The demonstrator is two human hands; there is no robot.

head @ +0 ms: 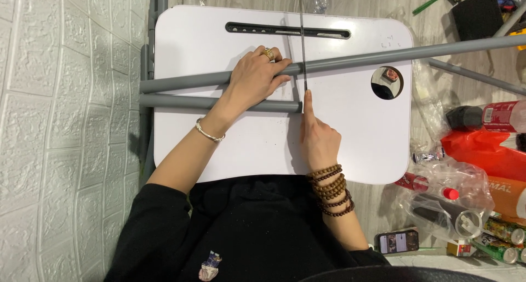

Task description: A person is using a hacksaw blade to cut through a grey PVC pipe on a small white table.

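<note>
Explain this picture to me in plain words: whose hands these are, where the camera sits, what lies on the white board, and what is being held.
There is no machine here, only a person's two bare hands. The one camera sits on that person's head and looks straight down.

The white board is a small lap table with a slot near its far edge and a round hole on the right. Two grey tubes lie across it. The left hand, wearing a ring, presses down on the long grey tube; the shorter grey tube lies just below it. The right hand, with wooden beads on the wrist, holds a thin saw blade set across the long tube, its forefinger pointing along it.

Bottles and bags lie on the floor to the right.
</note>
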